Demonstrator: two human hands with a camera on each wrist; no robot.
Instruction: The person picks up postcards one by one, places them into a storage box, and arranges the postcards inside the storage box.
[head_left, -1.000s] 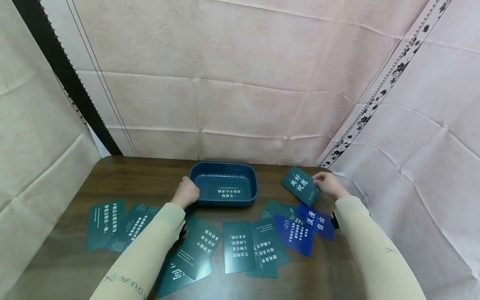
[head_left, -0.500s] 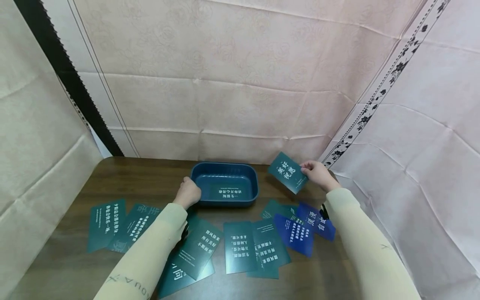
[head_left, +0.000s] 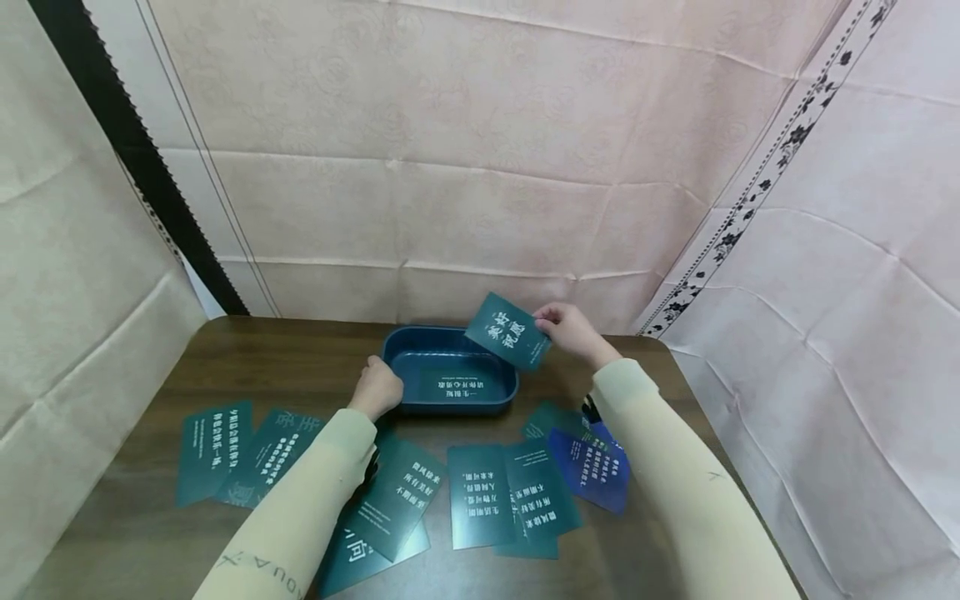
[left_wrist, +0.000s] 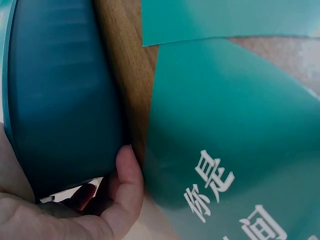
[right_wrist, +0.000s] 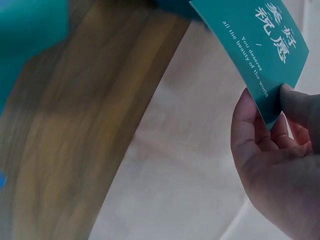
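Glossy teal card [head_left: 509,330] in right hand [head_left: 567,331]

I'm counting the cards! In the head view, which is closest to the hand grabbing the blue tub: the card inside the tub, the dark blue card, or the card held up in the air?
1. The card inside the tub, just right of the left hand.
2. The held-up card, over the tub's far right corner.
3. The dark blue card, on the table's right side.

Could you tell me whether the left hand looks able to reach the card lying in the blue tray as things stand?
Probably yes. The left hand grips the tray at its near left corner, the card inside lies uncovered, and the raised card in the right hand hangs over the far right rim only.
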